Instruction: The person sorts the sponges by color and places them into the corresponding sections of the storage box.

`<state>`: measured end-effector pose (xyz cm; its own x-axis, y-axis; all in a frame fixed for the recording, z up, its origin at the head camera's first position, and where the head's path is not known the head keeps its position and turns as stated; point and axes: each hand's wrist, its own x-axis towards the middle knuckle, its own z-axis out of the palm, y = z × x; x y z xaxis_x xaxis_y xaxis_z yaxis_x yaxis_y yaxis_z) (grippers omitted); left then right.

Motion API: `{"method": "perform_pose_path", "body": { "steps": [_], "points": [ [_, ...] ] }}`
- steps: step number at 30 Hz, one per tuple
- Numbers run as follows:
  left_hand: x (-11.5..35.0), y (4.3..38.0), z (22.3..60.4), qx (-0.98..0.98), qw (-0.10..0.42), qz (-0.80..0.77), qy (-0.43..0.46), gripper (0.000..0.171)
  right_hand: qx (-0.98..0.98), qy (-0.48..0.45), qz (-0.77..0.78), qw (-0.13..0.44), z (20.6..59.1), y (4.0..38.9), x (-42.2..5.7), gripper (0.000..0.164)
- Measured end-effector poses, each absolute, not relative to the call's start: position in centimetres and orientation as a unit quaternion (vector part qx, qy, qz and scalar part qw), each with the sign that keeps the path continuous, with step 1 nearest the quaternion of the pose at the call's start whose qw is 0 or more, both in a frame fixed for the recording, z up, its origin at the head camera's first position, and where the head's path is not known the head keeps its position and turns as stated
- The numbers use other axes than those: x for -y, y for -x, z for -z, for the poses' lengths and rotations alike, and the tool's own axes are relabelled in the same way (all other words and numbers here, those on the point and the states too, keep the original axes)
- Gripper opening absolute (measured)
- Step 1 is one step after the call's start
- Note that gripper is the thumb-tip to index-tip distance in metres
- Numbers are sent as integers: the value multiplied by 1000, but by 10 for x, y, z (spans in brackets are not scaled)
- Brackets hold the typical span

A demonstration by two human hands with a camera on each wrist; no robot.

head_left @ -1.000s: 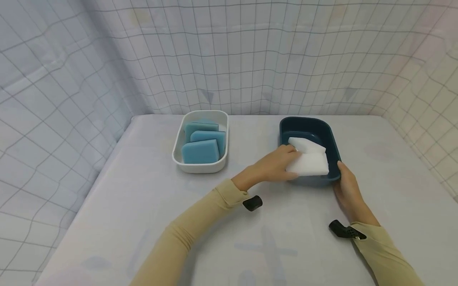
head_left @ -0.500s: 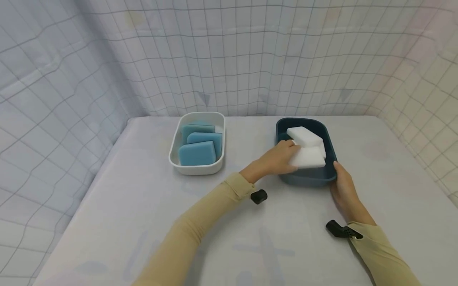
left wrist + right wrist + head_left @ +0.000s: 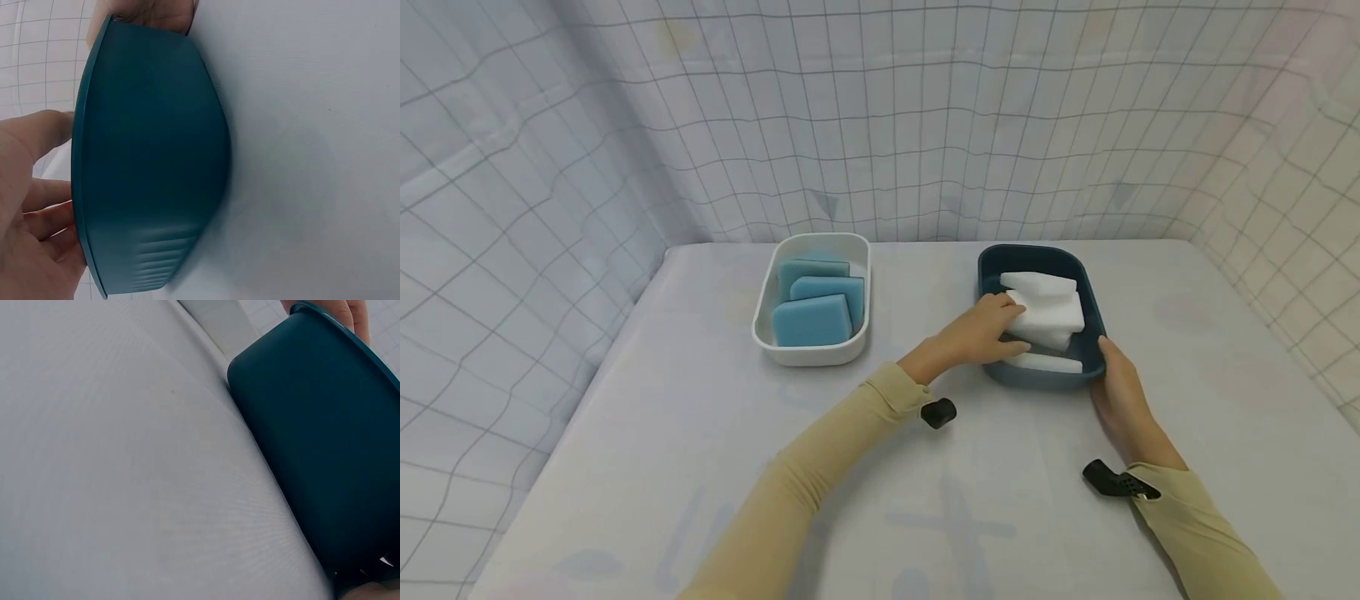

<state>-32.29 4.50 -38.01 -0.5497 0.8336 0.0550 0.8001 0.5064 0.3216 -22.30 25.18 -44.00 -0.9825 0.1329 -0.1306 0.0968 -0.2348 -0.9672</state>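
Observation:
In the head view my left hand (image 3: pixel 981 329) reaches over the near left side of a dark teal bin (image 3: pixel 1093 308). Its thumb and fingers hold the left end of a white sponge (image 3: pixel 1052 310). Another white sponge (image 3: pixel 1037 282) lies behind it, and one more (image 3: pixel 1048 362) lies along the near wall. The left wrist view shows the thumb and fingers over the rim; their tips are hidden inside. My right hand (image 3: pixel 1123 396) grips the bin's right side near the front corner, thumb at the rim. In the right wrist view the bin's wall (image 3: pixel 319 425) hides the sponges.
A white bin (image 3: pixel 808 357) with several blue sponges (image 3: pixel 812 321) stands to the left on the white-covered table (image 3: pixel 955 483). Grid-patterned curtains (image 3: pixel 917 125) hang behind and at both sides. A black wrist device (image 3: pixel 938 413) sits below the left cuff, another (image 3: pixel 1120 482) at the right.
The sponge in my left hand rose, then went lower within the teal bin. A white sponge now shows along the near wall. My right hand keeps its grip.

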Motion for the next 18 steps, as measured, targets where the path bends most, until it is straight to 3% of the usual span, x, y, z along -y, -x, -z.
{"method": "perform_pose_path", "body": {
  "steps": [10,18],
  "points": [
    [-30,318,382,-868,10,-202,-453,56,599,89,-796,6,439,223,-252,67],
    [-8,309,377,-876,16,-204,-438,57,584,88,-807,5,437,225,-252,67]
  ]
}}
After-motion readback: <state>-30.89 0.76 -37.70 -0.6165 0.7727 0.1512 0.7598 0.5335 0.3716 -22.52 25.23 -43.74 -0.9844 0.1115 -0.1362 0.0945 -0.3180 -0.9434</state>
